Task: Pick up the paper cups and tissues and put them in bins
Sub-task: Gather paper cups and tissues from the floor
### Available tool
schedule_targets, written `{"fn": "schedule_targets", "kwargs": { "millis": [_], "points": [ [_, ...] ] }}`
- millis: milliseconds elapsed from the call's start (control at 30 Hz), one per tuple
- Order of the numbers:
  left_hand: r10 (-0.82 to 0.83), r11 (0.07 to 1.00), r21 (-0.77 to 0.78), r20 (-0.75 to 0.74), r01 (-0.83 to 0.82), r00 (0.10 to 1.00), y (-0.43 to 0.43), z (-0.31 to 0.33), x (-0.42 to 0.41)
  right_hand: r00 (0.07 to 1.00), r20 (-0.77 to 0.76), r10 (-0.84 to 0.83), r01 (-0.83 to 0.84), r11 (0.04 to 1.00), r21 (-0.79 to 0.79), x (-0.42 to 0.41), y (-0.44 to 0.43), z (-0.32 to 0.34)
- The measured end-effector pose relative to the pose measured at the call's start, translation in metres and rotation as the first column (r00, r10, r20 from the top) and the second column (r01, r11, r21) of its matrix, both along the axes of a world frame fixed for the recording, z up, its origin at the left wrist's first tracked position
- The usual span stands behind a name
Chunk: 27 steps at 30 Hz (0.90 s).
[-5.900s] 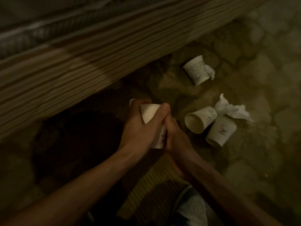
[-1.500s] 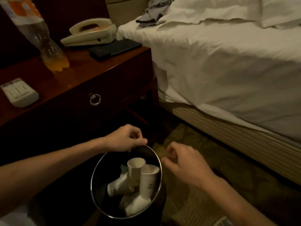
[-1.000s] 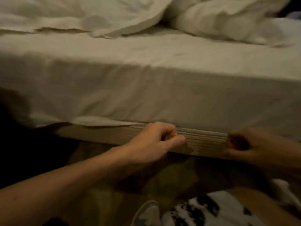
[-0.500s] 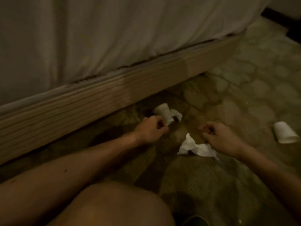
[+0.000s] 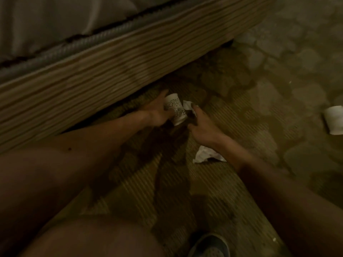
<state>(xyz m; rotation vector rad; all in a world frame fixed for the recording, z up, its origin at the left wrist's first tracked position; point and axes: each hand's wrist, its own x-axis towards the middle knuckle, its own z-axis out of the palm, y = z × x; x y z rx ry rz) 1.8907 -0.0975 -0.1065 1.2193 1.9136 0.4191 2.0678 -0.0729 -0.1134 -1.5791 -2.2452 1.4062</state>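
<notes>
A long bed base with a ribbed, wood-grain beige side (image 5: 115, 71) runs slantwise across the upper left of the view, rising toward the top right. Above it lies the grey mattress edge with dark corded piping (image 5: 89, 40), and a pale sheet (image 5: 46, 17) covers the top left corner. The patterned olive-brown carpet (image 5: 278, 93) fills the rest, with rounded stone-like shapes on the right and fine stripes in the middle. A grey perforated shoe (image 5: 209, 246) rests on the carpet at its bottom edge. The picture is dim and slightly blurred.
</notes>
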Motion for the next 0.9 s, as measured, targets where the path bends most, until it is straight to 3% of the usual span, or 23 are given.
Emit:
{"fn": "schedule_targets", "kwargs": {
  "millis": [167,267,467,567,633,767,900],
  "points": [
    [0.108,0.993,-0.058,0.019,-0.107,0.994,0.012,-0.007,-0.001,1.000,0.002,-0.016,0.016,0.999,0.038,0.002,0.022,-0.017],
    [0.095,0.995,-0.003,0.020,-0.095,0.995,0.008,-0.014,-0.002,0.997,0.038,-0.062,0.057,0.989,0.134,0.001,0.044,-0.028],
    [0.067,0.993,0.095,0.015,-0.068,0.998,-0.008,-0.020,-0.008,0.989,0.144,0.024,-0.043,0.990,0.134,0.001,0.072,-0.044],
    [0.090,0.992,0.089,0.040,-0.094,0.995,-0.016,-0.026,-0.004,0.987,0.144,-0.064,0.033,0.978,0.207,0.004,0.072,-0.051],
    [0.103,0.990,0.097,0.031,-0.106,0.994,-0.018,-0.031,0.000,0.985,0.116,-0.127,0.104,0.977,0.188,0.007,0.071,-0.054],
    [0.012,0.991,0.136,-0.030,-0.008,0.999,-0.018,-0.025,0.006,0.970,-0.100,-0.222,0.229,0.971,0.066,0.033,0.059,-0.042],
    [-0.151,0.963,0.224,-0.013,0.150,0.988,-0.018,-0.020,0.026,0.981,-0.099,-0.165,0.170,0.984,0.051,0.082,0.039,-0.021]
  ]
}}
